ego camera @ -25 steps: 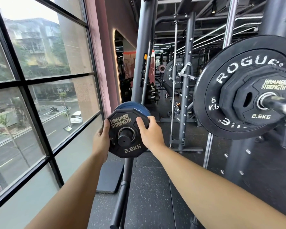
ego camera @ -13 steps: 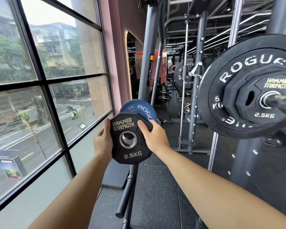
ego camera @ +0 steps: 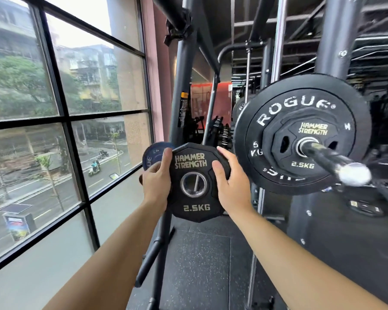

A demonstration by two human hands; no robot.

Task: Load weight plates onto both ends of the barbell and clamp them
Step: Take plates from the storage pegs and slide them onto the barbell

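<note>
To my right, the barbell's steel sleeve (ego camera: 329, 158) already carries a large black round Rogue bumper plate (ego camera: 278, 108) with a small black Hammer Strength 2.5 kg plate (ego camera: 309, 151) outside it. My left hand (ego camera: 156, 182) and right hand (ego camera: 230, 185) grip another black twelve-sided 2.5 kg plate (ego camera: 196, 203) by its edges, upright, in front of a blue plate (ego camera: 151, 156).

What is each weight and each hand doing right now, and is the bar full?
Held 2.5 kg plate: off the rack, in the air, hole empty.
Left hand: gripping the plate's left edge.
Right hand: gripping its right edge.
Barbell: sleeve end bare, no clamp visible.
Rogue 5 kg plate: on the barbell.
Loaded 2.5 kg plate: on the barbell, outermost.
Blue plate: behind the left hand.
</note>
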